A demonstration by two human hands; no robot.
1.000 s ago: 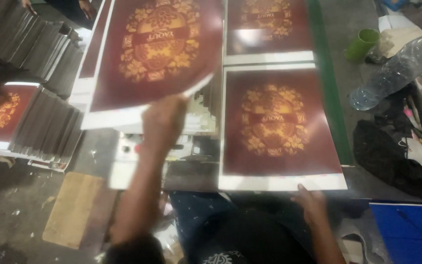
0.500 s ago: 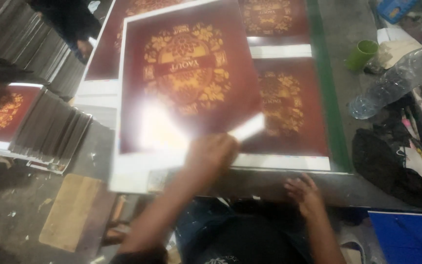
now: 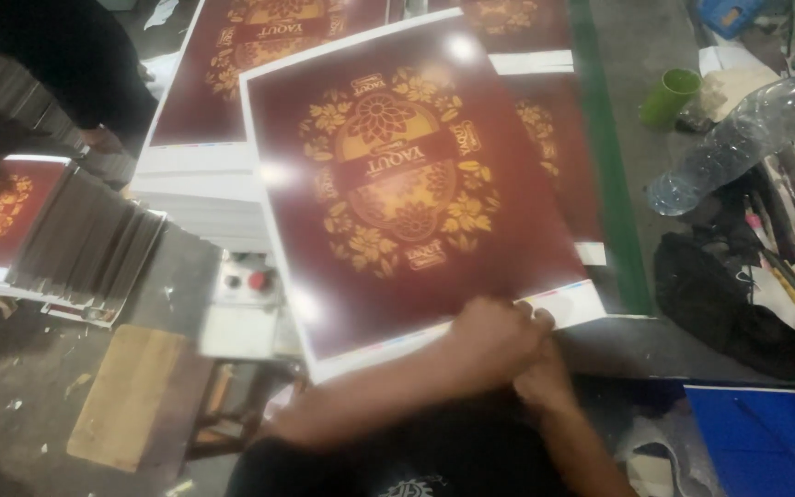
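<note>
Sheet: large glossy printed sheet (image 3: 397,175), maroon with a gold floral medallion and white margin, is lying tilted across the green-edged table (image 3: 611,212), overlapping further sheets of the same print beneath it.
Left hand: left hand (image 3: 497,336) is closing over the sheet's near white margin by its right corner, fingers curled, pinching the edge.
Right hand: right hand (image 3: 545,377) is sitting just under the left, touching it; whether it is gripping the margin, cannot tell.
Handling: judging by the glare, the coating is slick; sheet is looking thin, light and floppy, likely to crease if lifted by one corner. Best hold is looking like the white margin, two points, well apart.
Surface: sheet is hanging over the table's near edge; stack of matching prints (image 3: 259,55) is sitting just beside at left.
Room: fanned stacks of dark cards (image 3: 85,244) at left; clear plastic bottle (image 3: 738,138) and green cup (image 3: 669,97) at right; wooden stool (image 3: 135,396) on littered floor; another person's dark sleeve (image 3: 57,55) top left.
</note>
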